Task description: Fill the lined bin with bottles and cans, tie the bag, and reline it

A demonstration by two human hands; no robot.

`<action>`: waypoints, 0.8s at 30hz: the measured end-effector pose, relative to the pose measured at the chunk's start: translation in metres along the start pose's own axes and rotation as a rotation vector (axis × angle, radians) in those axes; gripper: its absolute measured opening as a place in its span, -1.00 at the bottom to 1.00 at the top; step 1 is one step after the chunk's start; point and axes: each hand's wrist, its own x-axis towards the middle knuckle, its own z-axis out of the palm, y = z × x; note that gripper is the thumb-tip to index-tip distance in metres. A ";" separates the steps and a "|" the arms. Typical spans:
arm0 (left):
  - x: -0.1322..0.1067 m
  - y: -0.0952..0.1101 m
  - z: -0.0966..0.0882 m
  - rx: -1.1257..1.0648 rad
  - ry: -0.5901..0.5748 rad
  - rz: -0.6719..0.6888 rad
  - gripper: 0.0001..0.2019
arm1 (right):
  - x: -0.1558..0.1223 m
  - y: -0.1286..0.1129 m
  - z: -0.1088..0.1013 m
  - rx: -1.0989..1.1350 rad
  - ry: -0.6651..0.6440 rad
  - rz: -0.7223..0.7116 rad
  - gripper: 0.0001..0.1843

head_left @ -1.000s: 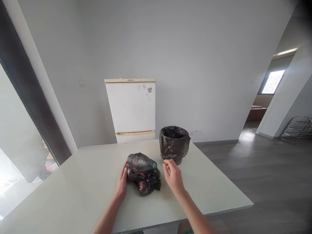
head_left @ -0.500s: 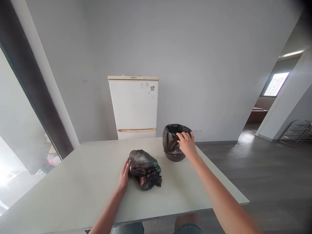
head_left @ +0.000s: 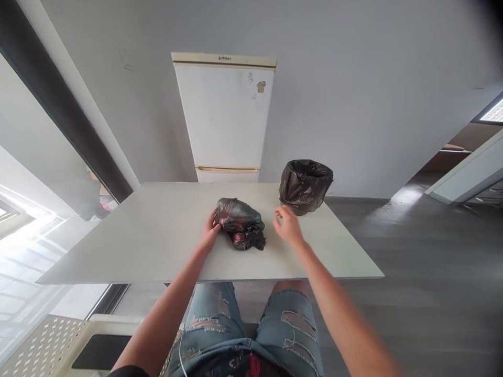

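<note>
A tied, stuffed black trash bag [head_left: 240, 223] lies in the middle of a white table [head_left: 157, 235]. My left hand [head_left: 210, 235] rests flat against the bag's left side, fingers stretched. My right hand [head_left: 288, 226] hovers just right of the bag, fingers loosely spread, holding nothing. Behind it, at the table's far right, stands a small bin lined with a black bag [head_left: 305, 186].
A white fridge [head_left: 225, 118] stands against the grey wall behind the table. A dark window frame [head_left: 63, 110] runs along the left. A white perforated chair [head_left: 51, 345] is at lower left. Grey floor [head_left: 424, 262] opens to the right.
My right hand has come back from the lined bin's rim to beside the tied bag. The camera has tilted down, so my knees now show. The left hand stays on the bag.
</note>
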 end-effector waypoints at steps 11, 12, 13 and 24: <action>0.000 0.004 0.002 0.140 0.091 -0.057 -0.62 | -0.042 -0.005 0.054 0.633 -0.387 0.261 -0.63; 0.000 0.006 0.002 0.147 0.075 -0.053 -0.61 | -0.043 -0.002 0.052 0.637 -0.395 0.280 -0.55; 0.000 0.007 0.003 0.153 0.062 -0.050 -0.60 | -0.044 0.000 0.052 0.640 -0.407 0.300 -0.47; -0.001 0.006 0.004 0.179 0.043 -0.043 -0.48 | -0.047 0.006 0.055 0.668 -0.507 0.366 -0.33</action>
